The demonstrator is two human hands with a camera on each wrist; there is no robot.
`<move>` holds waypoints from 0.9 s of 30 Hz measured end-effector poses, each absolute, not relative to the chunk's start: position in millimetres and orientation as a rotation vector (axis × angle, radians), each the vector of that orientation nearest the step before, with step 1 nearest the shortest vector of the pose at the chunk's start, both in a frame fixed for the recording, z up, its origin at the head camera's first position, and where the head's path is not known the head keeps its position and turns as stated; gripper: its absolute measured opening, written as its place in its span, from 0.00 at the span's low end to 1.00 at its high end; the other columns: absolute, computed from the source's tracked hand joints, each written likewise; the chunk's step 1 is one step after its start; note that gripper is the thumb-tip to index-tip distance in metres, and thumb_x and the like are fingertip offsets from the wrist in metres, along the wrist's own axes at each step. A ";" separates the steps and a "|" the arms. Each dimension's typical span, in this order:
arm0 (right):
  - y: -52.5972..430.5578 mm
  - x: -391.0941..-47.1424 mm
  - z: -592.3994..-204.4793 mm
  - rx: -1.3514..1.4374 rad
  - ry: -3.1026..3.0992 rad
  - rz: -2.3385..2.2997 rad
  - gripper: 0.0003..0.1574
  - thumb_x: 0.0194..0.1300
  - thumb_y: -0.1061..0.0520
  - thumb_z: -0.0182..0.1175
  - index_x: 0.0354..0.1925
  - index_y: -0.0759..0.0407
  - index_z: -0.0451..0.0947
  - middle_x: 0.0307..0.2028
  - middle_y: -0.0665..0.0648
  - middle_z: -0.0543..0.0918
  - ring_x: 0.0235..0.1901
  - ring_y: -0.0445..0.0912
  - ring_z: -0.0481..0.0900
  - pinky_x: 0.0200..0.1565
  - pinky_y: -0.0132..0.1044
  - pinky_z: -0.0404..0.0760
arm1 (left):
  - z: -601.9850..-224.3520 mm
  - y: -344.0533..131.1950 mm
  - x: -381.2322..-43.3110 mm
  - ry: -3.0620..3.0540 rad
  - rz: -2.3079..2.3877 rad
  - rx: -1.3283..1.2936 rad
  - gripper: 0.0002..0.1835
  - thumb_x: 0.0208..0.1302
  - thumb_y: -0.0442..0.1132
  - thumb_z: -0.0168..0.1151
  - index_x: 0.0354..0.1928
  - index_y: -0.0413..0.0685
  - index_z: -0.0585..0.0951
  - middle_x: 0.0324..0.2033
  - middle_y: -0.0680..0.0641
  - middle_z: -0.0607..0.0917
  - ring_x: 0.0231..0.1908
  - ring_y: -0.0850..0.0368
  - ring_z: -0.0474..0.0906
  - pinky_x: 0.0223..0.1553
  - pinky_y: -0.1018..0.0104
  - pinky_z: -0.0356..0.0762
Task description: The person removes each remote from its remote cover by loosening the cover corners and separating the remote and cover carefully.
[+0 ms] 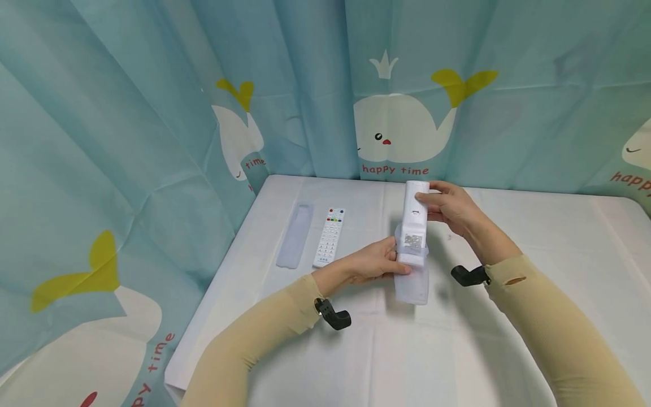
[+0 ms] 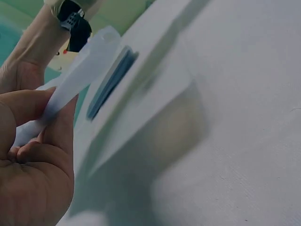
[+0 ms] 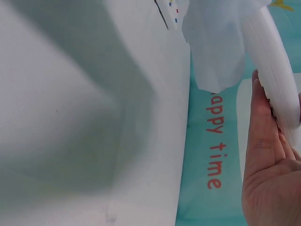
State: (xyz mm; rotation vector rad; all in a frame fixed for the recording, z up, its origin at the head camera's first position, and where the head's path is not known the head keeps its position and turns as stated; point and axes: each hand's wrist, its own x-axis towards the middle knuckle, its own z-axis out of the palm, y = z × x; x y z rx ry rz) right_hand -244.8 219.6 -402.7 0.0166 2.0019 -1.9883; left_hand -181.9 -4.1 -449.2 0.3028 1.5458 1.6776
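A white remote control [image 1: 417,206], its back with a label facing up, is in my right hand [image 1: 454,210], which grips it near its upper end. My left hand [image 1: 373,263] pinches a translucent soft remote cover [image 1: 412,289], thumb on top. The remote's lower part lies against the cover, and a band of the cover crosses over it. In the left wrist view the cover [image 2: 94,54] sticks out past the thumb of my left hand [image 2: 37,174]. The right wrist view shows the remote [image 3: 269,52] edge-on between the fingers, with the cover [image 3: 216,56] hanging beside it.
On the white table [image 1: 325,362], to the left, lie a second white remote [image 1: 329,237], buttons up, and another translucent cover [image 1: 296,236]. A blue curtain [image 1: 315,68] with whale prints hangs along the table's back and left edges.
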 end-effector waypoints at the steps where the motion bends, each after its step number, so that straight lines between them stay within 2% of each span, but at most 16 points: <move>1: 219.0 -244.8 -402.9 0.012 2.003 -1.992 0.46 0.75 0.54 0.61 0.77 0.69 0.50 0.42 0.48 0.82 0.35 0.39 0.86 0.41 0.33 0.85 | -449.3 -5.0 -181.6 1.549 1.675 0.306 0.32 0.69 0.21 0.60 0.70 0.44 0.61 0.54 0.40 0.83 0.55 0.51 0.80 0.57 0.57 0.79; 11: 213.6 -244.0 -404.1 0.003 2.003 -2.015 0.41 0.74 0.56 0.62 0.73 0.72 0.55 0.38 0.46 0.84 0.32 0.39 0.86 0.39 0.33 0.86 | -453.9 -8.6 -177.3 1.490 1.677 0.353 0.36 0.67 0.17 0.57 0.71 0.45 0.55 0.56 0.38 0.80 0.56 0.47 0.79 0.56 0.55 0.80; 27: 214.0 -249.8 -406.2 0.033 2.052 -2.028 0.46 0.74 0.55 0.62 0.77 0.72 0.51 0.37 0.46 0.83 0.32 0.39 0.85 0.38 0.31 0.85 | -448.8 -10.3 -174.8 1.498 1.689 0.308 0.37 0.67 0.18 0.58 0.72 0.47 0.56 0.54 0.41 0.81 0.55 0.46 0.80 0.56 0.54 0.80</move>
